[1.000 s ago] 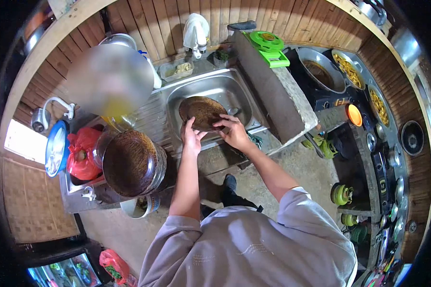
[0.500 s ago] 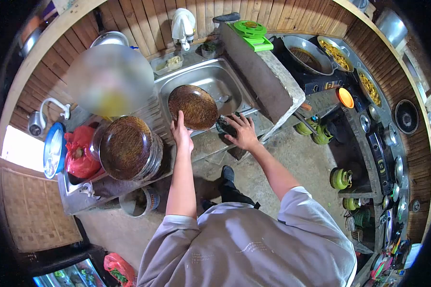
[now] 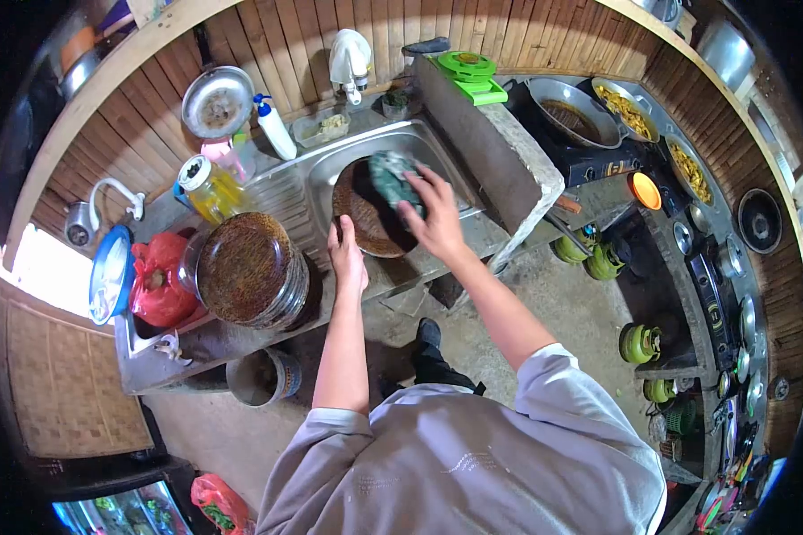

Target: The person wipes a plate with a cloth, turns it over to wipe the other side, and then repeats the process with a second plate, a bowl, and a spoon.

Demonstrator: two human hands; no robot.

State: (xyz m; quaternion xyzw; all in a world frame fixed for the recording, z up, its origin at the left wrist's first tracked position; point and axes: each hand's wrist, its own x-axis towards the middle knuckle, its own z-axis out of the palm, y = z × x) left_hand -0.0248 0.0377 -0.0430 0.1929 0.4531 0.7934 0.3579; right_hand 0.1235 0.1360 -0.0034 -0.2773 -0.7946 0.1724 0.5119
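A round brown speckled plate (image 3: 357,212) is tilted over the near side of the steel sink (image 3: 428,147). My left hand (image 3: 347,257) grips its near-left rim, with the thumb side up. In my right hand (image 3: 434,217) is a bunched dark green cloth (image 3: 391,181), laid over the right part of the plate and covering much of its face. The fingers curl over the cloth, and it is slightly blurred. To the left on the counter stands a tall stack of similar brown speckled plates (image 3: 245,267).
Behind the stack are a jar of yellow liquid (image 3: 212,192) and a white pump bottle (image 3: 277,132). A red plastic bag (image 3: 159,281) lies at far left. A rough concrete partition (image 3: 504,147) borders the sink's right, with a wok (image 3: 571,111) beyond. A bucket (image 3: 263,376) stands below.
My right hand has lifted the green cloth from the counter edge and brought it up and left onto the plate. The left hand still holds the plate, shifted slightly right.
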